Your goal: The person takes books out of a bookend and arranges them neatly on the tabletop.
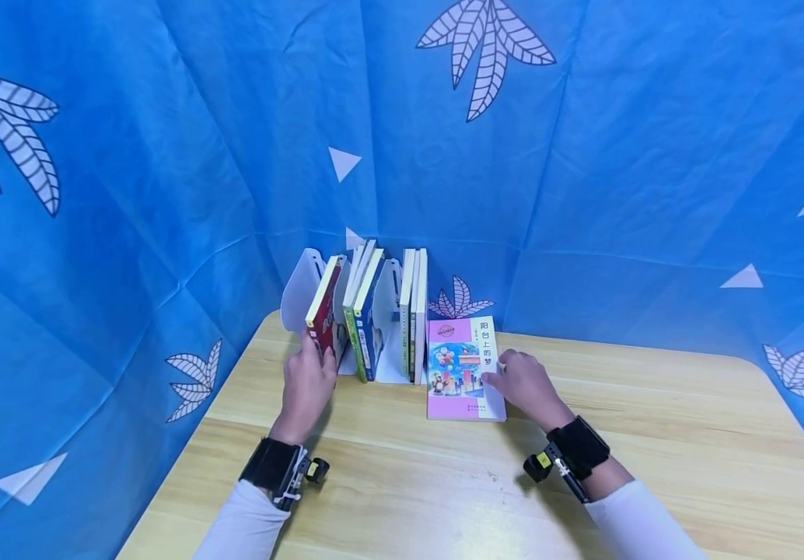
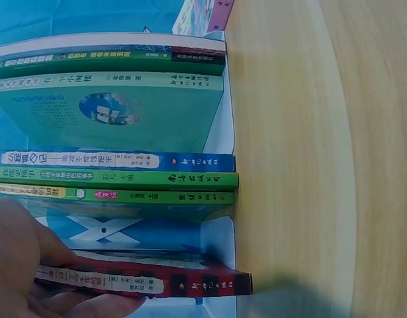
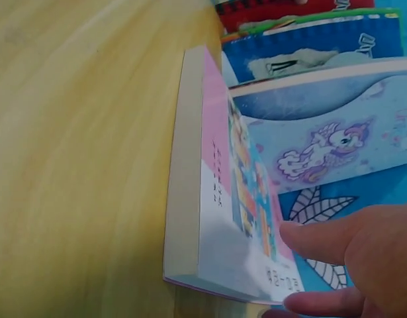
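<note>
My left hand (image 1: 306, 381) grips a red book (image 1: 325, 299) that stands upright in a white bookend rack. In the left wrist view its red spine (image 2: 150, 281) lies between thumb and fingers. At the right end of the row, my right hand (image 1: 524, 383) pinches the right edge of a pink book (image 1: 454, 369) whose cover faces up. The right wrist view has the thumb (image 3: 316, 237) over that cover and fingertips by the edge; the rest of the fingers are hidden. I cannot tell whether the pink book is lifted.
Between the hands stand a blue book (image 1: 368, 327), a green book (image 1: 355, 342) and several pale books (image 1: 414, 311), parted by white dividers (image 1: 388, 295). A divider with a unicorn picture (image 3: 329, 142) closes the right end. Blue cloth (image 1: 444, 187) hangs behind the wooden table (image 1: 402, 482).
</note>
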`<state>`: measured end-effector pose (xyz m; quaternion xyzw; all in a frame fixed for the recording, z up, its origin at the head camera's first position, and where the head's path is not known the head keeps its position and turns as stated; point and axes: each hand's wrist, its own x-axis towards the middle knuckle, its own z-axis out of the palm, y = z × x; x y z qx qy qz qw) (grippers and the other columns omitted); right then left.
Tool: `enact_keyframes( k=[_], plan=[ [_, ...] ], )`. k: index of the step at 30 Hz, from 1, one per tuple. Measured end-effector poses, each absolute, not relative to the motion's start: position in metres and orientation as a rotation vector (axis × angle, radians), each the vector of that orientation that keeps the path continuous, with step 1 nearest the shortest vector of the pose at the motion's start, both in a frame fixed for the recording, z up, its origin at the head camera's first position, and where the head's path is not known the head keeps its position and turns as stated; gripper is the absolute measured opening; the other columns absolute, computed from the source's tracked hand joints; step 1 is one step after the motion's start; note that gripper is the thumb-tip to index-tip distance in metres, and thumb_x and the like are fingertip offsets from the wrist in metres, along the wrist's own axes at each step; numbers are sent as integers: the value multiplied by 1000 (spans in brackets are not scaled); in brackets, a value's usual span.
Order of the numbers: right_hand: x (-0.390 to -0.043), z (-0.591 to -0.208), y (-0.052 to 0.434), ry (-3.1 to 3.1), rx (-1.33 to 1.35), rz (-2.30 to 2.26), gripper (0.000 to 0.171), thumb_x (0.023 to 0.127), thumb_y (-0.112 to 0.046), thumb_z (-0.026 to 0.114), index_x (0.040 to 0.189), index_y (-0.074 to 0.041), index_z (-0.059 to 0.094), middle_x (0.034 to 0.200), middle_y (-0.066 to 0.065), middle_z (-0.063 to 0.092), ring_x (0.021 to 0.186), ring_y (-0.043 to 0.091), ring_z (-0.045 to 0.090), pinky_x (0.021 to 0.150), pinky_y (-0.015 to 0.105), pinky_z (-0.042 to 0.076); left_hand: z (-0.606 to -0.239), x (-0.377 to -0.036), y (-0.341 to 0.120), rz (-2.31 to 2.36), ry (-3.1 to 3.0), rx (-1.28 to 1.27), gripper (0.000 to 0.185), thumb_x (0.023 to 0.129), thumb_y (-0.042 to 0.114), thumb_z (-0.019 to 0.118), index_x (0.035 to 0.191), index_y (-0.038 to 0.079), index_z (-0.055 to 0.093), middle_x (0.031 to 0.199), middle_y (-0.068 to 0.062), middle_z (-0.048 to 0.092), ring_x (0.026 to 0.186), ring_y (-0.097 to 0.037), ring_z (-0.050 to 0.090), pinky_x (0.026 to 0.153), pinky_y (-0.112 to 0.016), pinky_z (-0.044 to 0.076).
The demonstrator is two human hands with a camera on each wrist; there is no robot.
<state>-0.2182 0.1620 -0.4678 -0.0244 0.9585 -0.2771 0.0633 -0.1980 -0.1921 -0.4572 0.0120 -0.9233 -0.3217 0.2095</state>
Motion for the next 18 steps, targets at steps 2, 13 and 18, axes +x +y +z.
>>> enact_keyframes(
  k=[2,13,18],
  plan=[
    [-213,-466,164,2895,-77,-846,58,94,-32,76,131,10,62,116,25,72,84,24,62,76,39,60,-457,-197,-192,-893,-2571,35,46,103,9,59,145,-1,42,132,-37,64,119,-51,67,92,-58,62],
    [-195,-450,176,2882,-119,-957,56,97,-37,71,133,5,63,124,25,71,110,38,69,89,51,62,-458,-189,-192,-873,-2576,44,47,103,10,59,145,-2,43,133,-37,63,119,-52,66,90,-59,62],
    [-190,-445,175,2918,-215,-956,51,96,-34,73,130,3,66,123,21,73,108,35,69,88,49,62,-458,-186,-193,-866,-2581,60,45,103,11,59,143,-3,44,132,-37,64,117,-52,67,89,-59,63]
  ],
)
